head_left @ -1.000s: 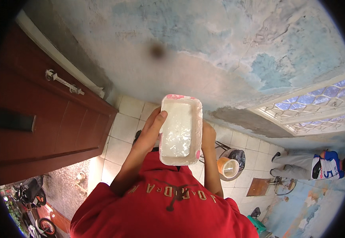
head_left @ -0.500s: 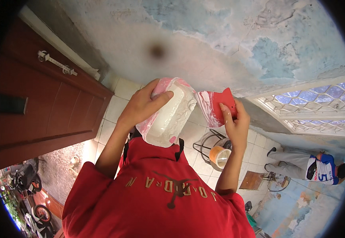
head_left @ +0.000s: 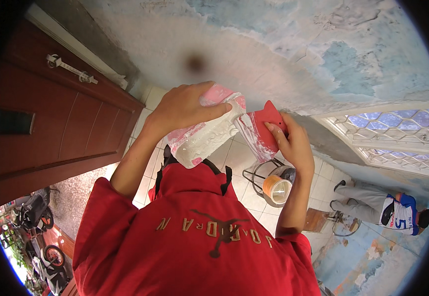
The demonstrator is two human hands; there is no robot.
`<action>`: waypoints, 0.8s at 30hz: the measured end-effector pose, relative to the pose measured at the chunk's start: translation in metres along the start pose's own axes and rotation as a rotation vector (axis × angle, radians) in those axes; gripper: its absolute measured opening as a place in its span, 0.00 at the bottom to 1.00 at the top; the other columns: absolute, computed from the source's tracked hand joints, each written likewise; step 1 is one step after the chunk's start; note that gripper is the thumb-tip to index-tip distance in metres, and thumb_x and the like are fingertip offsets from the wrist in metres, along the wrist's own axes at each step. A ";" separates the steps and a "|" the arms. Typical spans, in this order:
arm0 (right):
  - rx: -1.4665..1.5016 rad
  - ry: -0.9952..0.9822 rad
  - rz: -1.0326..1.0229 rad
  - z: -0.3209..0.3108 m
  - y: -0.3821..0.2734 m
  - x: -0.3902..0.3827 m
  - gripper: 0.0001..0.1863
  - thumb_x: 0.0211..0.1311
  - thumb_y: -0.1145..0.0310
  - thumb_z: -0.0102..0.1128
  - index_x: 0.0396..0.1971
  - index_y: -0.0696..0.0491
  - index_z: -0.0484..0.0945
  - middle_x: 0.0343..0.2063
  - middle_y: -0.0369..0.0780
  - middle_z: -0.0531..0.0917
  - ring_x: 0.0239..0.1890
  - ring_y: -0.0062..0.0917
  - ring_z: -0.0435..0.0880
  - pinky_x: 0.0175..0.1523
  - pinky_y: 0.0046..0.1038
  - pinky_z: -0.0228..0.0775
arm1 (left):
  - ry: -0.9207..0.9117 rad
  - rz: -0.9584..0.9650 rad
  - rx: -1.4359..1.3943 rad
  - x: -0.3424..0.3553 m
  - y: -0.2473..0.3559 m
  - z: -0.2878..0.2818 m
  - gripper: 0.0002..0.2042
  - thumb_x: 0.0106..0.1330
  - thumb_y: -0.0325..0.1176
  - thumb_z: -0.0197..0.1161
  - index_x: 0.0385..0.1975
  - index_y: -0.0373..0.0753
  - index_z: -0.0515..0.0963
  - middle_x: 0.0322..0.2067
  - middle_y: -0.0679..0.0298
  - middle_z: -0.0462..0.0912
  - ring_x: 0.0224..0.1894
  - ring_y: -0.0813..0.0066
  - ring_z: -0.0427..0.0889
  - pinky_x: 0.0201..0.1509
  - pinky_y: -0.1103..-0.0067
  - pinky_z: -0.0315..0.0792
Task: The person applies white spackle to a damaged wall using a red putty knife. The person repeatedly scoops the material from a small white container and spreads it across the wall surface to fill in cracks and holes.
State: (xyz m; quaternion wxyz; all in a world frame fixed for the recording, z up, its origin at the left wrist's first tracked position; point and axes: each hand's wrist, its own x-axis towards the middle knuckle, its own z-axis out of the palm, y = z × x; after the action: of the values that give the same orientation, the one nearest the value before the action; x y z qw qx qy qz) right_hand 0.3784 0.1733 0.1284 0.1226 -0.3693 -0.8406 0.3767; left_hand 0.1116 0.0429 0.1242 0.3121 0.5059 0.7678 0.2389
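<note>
Though close together, tray (head_left: 205, 139) in left hand (head_left: 186, 109), scraper (head_left: 262, 126) in right hand (head_left: 296, 146).

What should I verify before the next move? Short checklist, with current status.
1. Left hand gripping the tray: ok, thumb over the rim.
2. Right hand gripping the red scraper: ok, thumb on its face.
3. Tray level: not ok, it is tilted.
4. Scraper blade clean: not ok, smeared with white paste.
5. Scraper edge apart from the tray: cannot tell, the two look very close.
6. Co-worker clear of both hands: ok, well off to the right.
</note>
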 end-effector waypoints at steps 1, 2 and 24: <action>0.017 -0.013 0.006 0.001 0.002 0.002 0.16 0.69 0.61 0.66 0.48 0.58 0.81 0.28 0.48 0.86 0.25 0.33 0.83 0.34 0.31 0.73 | -0.002 -0.001 -0.001 0.003 0.000 -0.002 0.32 0.60 0.57 0.66 0.57 0.38 0.80 0.46 0.45 0.86 0.50 0.47 0.85 0.55 0.63 0.75; 0.017 -0.015 0.008 0.004 0.007 0.004 0.16 0.69 0.61 0.66 0.48 0.58 0.81 0.28 0.48 0.86 0.25 0.33 0.83 0.34 0.31 0.73 | -0.034 -0.003 0.008 0.007 -0.001 -0.004 0.32 0.60 0.58 0.65 0.56 0.38 0.80 0.45 0.45 0.86 0.50 0.46 0.85 0.54 0.63 0.75; 0.475 -0.301 0.248 0.092 0.026 0.007 0.16 0.73 0.65 0.65 0.52 0.60 0.80 0.34 0.32 0.84 0.35 0.13 0.77 0.42 0.20 0.71 | -0.231 -0.106 0.046 0.035 -0.043 -0.014 0.40 0.56 0.70 0.61 0.46 0.31 0.83 0.43 0.43 0.86 0.48 0.46 0.85 0.53 0.63 0.75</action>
State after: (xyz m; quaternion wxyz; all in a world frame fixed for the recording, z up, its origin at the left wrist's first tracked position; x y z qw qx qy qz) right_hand 0.3430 0.1396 0.0461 0.0325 -0.3702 -0.6862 0.6253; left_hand 0.0646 0.0588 0.0961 0.3991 0.4957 0.7577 0.1447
